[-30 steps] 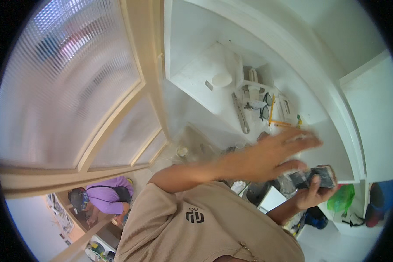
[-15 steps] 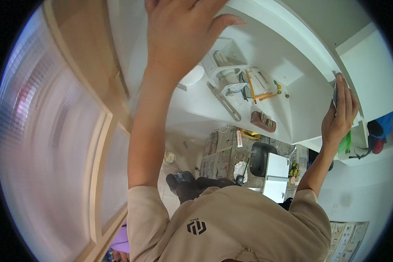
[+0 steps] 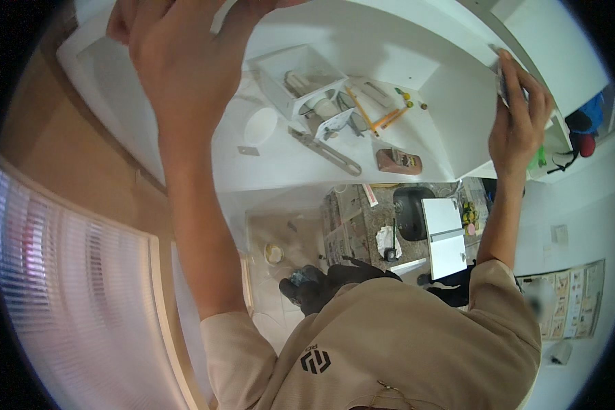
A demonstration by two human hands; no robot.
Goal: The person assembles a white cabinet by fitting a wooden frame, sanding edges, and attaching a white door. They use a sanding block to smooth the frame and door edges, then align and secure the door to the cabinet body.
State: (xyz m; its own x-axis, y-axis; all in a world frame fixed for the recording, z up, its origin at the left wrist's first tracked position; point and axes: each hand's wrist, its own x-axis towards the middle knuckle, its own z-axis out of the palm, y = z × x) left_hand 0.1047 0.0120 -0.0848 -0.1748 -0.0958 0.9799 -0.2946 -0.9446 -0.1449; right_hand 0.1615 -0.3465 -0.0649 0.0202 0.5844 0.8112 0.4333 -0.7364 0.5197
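Note:
My left hand (image 3: 178, 61) is raised at the top left, its fingers reaching past the upper rim of the picture against a white panel (image 3: 389, 41). Its fingertips are cut off, so its grip is hidden. At the right, my right hand (image 3: 519, 126) holds a small dark flat object (image 3: 502, 78) against the edge of the white worktop (image 3: 273, 171). Both forearms rise from my beige shirt at the bottom.
On the worktop lie an open white box (image 3: 301, 75), a metal ruler (image 3: 324, 150), orange pencils (image 3: 365, 113), a brown block (image 3: 398, 161) and a white disc (image 3: 260, 126). Below are a black bin (image 3: 413, 212), white boards (image 3: 444, 236) and a ribbed glass door (image 3: 68, 294) at the left.
The view has swung round. My left hand rose from in front of me to the top left, and my right hand lifted the dark object to the worktop's right edge.

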